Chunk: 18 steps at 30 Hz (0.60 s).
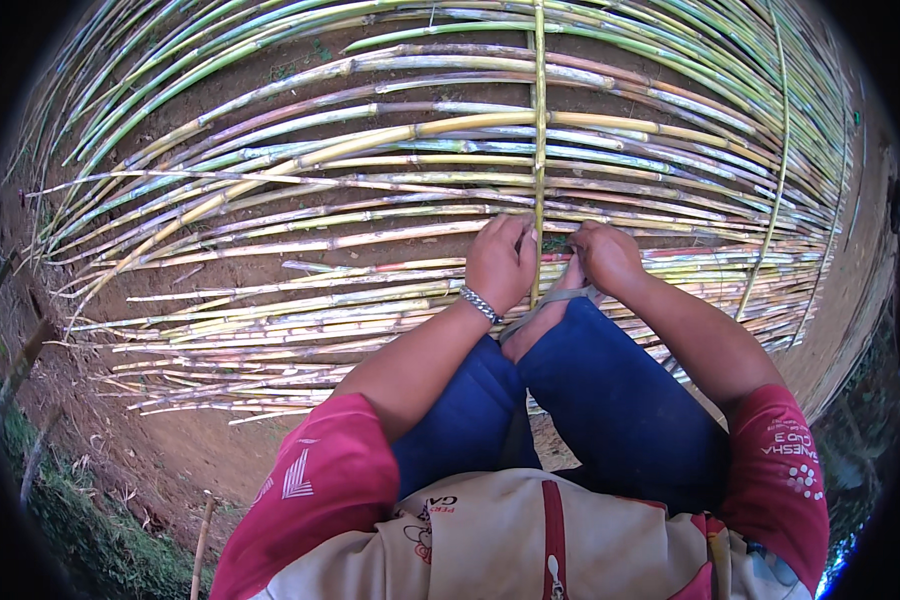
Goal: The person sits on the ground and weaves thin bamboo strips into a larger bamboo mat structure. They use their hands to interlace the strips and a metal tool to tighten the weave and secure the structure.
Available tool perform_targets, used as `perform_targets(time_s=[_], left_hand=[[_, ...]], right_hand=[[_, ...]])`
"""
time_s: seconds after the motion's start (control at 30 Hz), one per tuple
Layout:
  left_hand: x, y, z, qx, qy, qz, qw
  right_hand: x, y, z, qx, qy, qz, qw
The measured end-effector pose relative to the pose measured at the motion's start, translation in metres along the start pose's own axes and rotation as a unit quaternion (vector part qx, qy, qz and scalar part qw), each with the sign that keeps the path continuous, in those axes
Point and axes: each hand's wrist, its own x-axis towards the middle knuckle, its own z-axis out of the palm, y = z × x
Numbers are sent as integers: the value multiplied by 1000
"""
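Note:
Many long jointed cane stalks [320,240], yellow, green and purplish, lie side by side on the ground. A thin straight greenish cane [540,120] crosses over them, running away from me. Just left of this crosspiece is my left hand [500,262], closed, with its thumb and fingertips against or right beside the cane. My right hand [606,258] is closed too, fingers bent down over the stalks a little to the right of the crosspiece. Anything pinched in either hand is too small or hidden to make out. My sandalled foot [545,322] rests on the stalks between my forearms.
A second crosswise cane [778,170] lies over the stalks to the right. Brown bare soil [185,450] shows at the lower left, with upright sticks [202,545] and green grass [100,530] beyond. My blue-trousered knees [610,400] are bent close behind my hands.

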Motion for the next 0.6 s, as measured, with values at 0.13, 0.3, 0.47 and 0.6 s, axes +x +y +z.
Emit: perform_targets(time_s=[0.13,0.3,0.47,0.6], left_hand=[[44,11,-10,-45,77,5,996],[59,16,-40,63,-252,-88,962],[17,-3,-36,158,-251,-38,954],[-2,-18,-15,159,-194,-37,967]], right_hand=[[11,-9,-8,-86,-49,-35,995],[18,-14,-5,-142,-81,-50,985],[15,-13,3,-153,-41,-73,985],[11,-10,6,-154,-8,-99,983]])
